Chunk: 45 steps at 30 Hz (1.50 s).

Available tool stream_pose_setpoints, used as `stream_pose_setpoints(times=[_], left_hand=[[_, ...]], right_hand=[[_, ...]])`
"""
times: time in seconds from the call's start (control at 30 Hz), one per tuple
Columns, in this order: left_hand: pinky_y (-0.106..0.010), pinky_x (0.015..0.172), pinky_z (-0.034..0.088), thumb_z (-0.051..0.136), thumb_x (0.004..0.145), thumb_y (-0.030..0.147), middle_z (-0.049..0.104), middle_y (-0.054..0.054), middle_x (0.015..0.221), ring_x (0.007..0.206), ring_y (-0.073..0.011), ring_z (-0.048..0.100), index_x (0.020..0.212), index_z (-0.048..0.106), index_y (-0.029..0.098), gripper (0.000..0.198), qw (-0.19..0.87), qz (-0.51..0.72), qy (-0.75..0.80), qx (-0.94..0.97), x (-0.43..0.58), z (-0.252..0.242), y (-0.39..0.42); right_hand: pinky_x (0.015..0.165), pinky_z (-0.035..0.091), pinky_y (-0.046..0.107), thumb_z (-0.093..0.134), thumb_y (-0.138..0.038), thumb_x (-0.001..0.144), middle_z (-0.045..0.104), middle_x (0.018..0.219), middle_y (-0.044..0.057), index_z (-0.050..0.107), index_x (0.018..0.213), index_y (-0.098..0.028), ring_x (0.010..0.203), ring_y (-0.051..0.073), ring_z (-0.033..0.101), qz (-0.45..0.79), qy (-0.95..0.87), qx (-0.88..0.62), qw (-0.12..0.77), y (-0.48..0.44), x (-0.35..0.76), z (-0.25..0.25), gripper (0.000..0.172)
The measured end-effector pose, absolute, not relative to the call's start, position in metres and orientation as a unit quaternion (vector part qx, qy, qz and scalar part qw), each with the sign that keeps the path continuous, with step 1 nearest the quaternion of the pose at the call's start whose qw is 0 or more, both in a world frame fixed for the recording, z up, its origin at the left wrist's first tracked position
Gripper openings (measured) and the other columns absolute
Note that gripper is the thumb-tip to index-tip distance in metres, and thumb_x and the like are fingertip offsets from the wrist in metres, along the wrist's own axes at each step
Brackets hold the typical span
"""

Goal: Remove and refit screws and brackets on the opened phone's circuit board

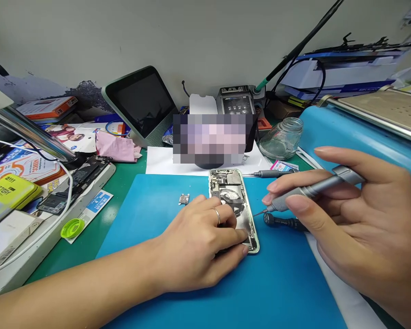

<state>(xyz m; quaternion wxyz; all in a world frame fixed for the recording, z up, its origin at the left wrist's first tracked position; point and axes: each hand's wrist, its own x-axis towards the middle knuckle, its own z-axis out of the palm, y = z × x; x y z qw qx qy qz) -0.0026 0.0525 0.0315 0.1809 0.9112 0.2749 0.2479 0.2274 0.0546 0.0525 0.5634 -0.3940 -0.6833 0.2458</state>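
Note:
On the blue mat (pixel 150 219) lies an opened phone (pixel 233 179), its inner parts exposed. My left hand (pixel 202 242) grips its lower part, thumb and index finger near the bottom end; the palm and fingers hide its lower left side. A grey precision screwdriver (pixel 304 192) sits between the thumb and fingers of my right hand (pixel 373 219). Its thin tip points left and hangs close to the phone's right edge; I cannot tell whether they touch. Below the tip rests a black screwdriver (pixel 284 221). Left of the phone lies a small metal part (pixel 184 199).
Another screwdriver (pixel 276 173) lies behind the phone, near a glass jar (pixel 284 137). A soldering station (pixel 236 100) and a tablet-like screen (pixel 142 100) stand at the back. Left are a white ledge (pixel 65 219) bearing phone parts, and a green cap (pixel 72 227).

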Motion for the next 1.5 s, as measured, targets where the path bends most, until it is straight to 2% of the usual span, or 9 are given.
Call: stream_pose_setpoints(times=[0.17,0.33,0.47,0.6,0.77,1.0,1.17,1.3,1.5], left_hand=[[-0.037,0.073,0.037,0.059,0.105,0.026,0.069,-0.005,0.099,0.085,-0.0200,0.055,0.103,0.081,0.017,0.024,0.182,0.247,0.273,0.912,-0.0032,0.0307,0.0531],[-0.037,0.071,0.036,0.060,0.105,0.025,0.068,-0.005,0.096,0.084,-0.0199,0.055,0.101,0.082,0.018,0.023,0.185,0.253,0.274,0.909,-0.0034,0.0309,0.0549],[-0.037,0.071,0.035,0.060,0.106,0.028,0.068,-0.006,0.096,0.085,-0.0208,0.055,0.102,0.082,0.018,0.024,0.186,0.246,0.280,0.909,-0.0037,0.0319,0.0539],[-0.037,0.072,0.036,0.061,0.106,0.030,0.068,-0.006,0.097,0.086,-0.0209,0.056,0.103,0.082,0.018,0.024,0.193,0.245,0.278,0.909,-0.0039,0.0311,0.0536],[-0.037,0.072,0.036,0.061,0.106,0.029,0.068,-0.006,0.097,0.085,-0.0201,0.056,0.103,0.082,0.018,0.024,0.193,0.243,0.272,0.911,-0.0040,0.0312,0.0552],[-0.037,0.074,0.040,0.065,0.104,0.027,0.069,-0.005,0.095,0.085,-0.0197,0.058,0.100,0.081,0.019,0.019,0.221,0.251,0.282,0.899,-0.0033,0.0321,0.0546],[-0.037,0.076,0.044,0.070,0.100,0.029,0.069,-0.004,0.093,0.087,-0.0200,0.060,0.099,0.081,0.020,0.014,0.244,0.263,0.302,0.883,-0.0024,0.0316,0.0536],[-0.038,0.074,0.043,0.066,0.101,0.030,0.070,-0.005,0.094,0.084,-0.0200,0.059,0.105,0.080,0.020,0.018,0.227,0.261,0.300,0.889,-0.0015,0.0328,0.0522],[-0.038,0.072,0.042,0.062,0.100,0.022,0.073,-0.007,0.100,0.081,-0.0200,0.058,0.109,0.078,0.016,0.019,0.207,0.276,0.286,0.894,-0.0011,0.0345,0.0503]], right_hand=[[0.058,0.068,0.032,0.073,-0.021,0.093,0.078,0.094,-0.002,0.059,0.136,-0.044,0.075,0.021,0.080,0.249,-0.684,-0.411,0.550,0.0550,0.2283,0.0500,0.051],[0.055,0.067,0.032,0.072,-0.019,0.093,0.076,0.090,-0.001,0.059,0.137,-0.041,0.080,0.022,0.079,0.256,-0.695,-0.400,0.540,0.0529,0.2259,0.0528,0.050],[0.062,0.068,0.031,0.073,-0.019,0.094,0.074,0.091,-0.001,0.060,0.135,-0.041,0.082,0.020,0.078,0.264,-0.700,-0.395,0.533,0.0507,0.2278,0.0541,0.048],[0.061,0.067,0.031,0.072,-0.022,0.095,0.075,0.095,-0.001,0.060,0.135,-0.042,0.082,0.021,0.079,0.279,-0.711,-0.395,0.511,0.0489,0.2302,0.0522,0.046],[0.073,0.068,0.031,0.072,-0.022,0.095,0.077,0.104,-0.001,0.060,0.137,-0.041,0.086,0.019,0.079,0.277,-0.733,-0.392,0.482,0.0478,0.2297,0.0489,0.047],[0.060,0.064,0.027,0.071,-0.018,0.095,0.078,0.096,-0.001,0.057,0.139,-0.037,0.076,0.017,0.076,0.254,-0.771,-0.371,0.451,0.0501,0.2315,0.0486,0.049],[0.065,0.065,0.026,0.071,-0.018,0.095,0.077,0.095,-0.002,0.057,0.139,-0.037,0.079,0.015,0.075,0.246,-0.778,-0.365,0.449,0.0505,0.2326,0.0471,0.051],[0.062,0.064,0.027,0.072,-0.019,0.095,0.078,0.095,-0.002,0.058,0.138,-0.037,0.079,0.017,0.075,0.241,-0.773,-0.378,0.450,0.0506,0.2335,0.0459,0.049],[0.067,0.066,0.031,0.071,-0.020,0.095,0.078,0.100,-0.002,0.059,0.139,-0.041,0.080,0.018,0.077,0.256,-0.758,-0.383,0.461,0.0483,0.2315,0.0468,0.050]])
